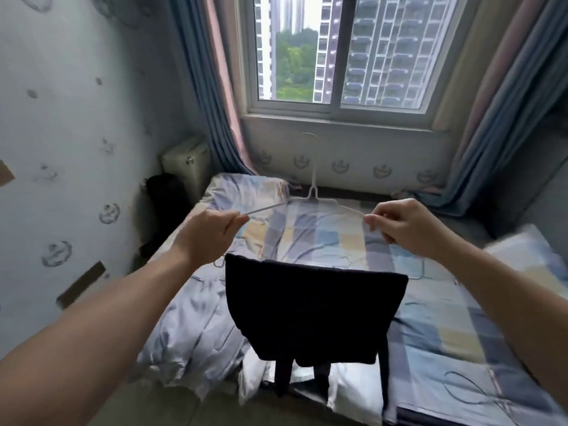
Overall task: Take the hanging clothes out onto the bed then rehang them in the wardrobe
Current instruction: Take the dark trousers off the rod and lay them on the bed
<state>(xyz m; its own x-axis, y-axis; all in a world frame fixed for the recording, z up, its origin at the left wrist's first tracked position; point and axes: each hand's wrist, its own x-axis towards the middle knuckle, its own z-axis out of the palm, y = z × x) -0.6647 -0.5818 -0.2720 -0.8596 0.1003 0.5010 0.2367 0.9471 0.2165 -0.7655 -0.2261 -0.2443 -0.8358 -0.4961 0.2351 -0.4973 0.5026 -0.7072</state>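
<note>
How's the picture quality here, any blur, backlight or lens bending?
Head view: window daylight backlights the room, so the dark garment shows almost no detail; edges smear, worst at the pillow on the right; the wide-angle lens bows the curtains; the thin wire hanger is fairly sharp.

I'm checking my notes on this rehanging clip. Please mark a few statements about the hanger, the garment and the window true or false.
1. The left hand and right hand each pinch one end of the thin white wire hanger. True.
2. The dark navy garment hangs on that hanger. False: the hanger is bare and the garment lies on the checked bed.
3. The hanger's hook points up toward the window. True.
4. The blue-and-pink curtains cover the window. False: they are pulled aside and tower blocks show.
</note>
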